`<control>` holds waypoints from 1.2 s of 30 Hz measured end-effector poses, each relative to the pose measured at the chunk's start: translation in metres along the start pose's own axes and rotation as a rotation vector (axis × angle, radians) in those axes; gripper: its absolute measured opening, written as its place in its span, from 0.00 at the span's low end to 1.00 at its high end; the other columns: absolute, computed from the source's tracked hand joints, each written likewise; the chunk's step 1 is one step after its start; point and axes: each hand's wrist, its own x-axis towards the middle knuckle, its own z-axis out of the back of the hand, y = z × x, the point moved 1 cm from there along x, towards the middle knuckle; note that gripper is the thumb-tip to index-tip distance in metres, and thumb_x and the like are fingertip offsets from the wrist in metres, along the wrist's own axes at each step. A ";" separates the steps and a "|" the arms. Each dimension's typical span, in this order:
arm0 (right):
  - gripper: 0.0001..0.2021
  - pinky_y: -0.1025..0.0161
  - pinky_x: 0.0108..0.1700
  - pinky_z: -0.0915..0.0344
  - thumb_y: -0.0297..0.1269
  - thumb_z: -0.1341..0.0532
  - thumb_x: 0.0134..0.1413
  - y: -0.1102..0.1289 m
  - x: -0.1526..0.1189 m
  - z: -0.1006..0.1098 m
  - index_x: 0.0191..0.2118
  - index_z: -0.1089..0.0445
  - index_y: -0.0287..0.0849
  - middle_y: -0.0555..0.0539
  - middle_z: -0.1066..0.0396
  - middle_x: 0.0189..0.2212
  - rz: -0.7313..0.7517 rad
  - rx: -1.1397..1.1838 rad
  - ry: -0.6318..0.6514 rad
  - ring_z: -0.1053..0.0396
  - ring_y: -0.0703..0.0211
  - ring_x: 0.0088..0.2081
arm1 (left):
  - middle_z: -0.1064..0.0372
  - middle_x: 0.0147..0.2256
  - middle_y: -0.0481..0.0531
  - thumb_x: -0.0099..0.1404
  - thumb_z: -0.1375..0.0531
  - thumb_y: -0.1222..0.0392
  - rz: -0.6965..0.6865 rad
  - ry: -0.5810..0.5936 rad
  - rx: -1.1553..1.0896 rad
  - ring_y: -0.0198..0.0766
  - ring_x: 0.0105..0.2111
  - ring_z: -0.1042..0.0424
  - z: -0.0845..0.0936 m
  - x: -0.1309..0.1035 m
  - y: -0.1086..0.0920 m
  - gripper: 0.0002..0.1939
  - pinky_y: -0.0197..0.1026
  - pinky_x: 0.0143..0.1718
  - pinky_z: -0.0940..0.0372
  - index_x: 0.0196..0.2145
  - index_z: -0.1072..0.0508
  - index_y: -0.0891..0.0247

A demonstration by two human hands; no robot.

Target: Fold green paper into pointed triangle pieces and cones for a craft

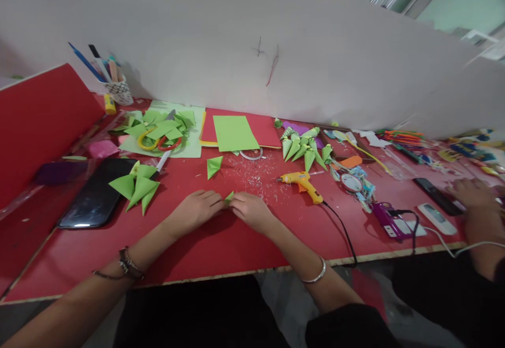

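My left hand point(199, 208) and my right hand point(249, 211) meet low over the red table, fingers closed on a small green paper piece point(229, 198) between them. Just beyond lies a folded green paper piece point(214, 167). On a black phone point(92, 195) to the left rests a cluster of green paper cones point(138, 186). A yellow glue gun point(303, 182) lies to the right of my right hand. Farther back, a green paper sheet point(235, 133) rests on a red sheet point(268, 130), with more green cones point(303, 145) to its right.
Green scraps and scissors point(161, 140) lie back left, near a pen cup point(119, 91). A purple power strip point(390, 222), a white remote point(437, 218) and a black remote point(437, 195) are at right, beside another person's hand point(475, 194). A wall point(197, 48) stands behind.
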 end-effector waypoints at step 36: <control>0.10 0.64 0.34 0.45 0.32 0.50 0.59 0.019 -0.007 -0.003 0.31 0.33 0.40 0.46 0.33 0.30 -0.141 -0.108 -0.090 0.39 0.59 0.34 | 0.30 0.25 0.46 0.57 0.42 0.57 0.477 0.158 -0.492 0.38 0.31 0.34 -0.002 0.019 0.017 0.07 0.40 0.33 0.53 0.25 0.29 0.61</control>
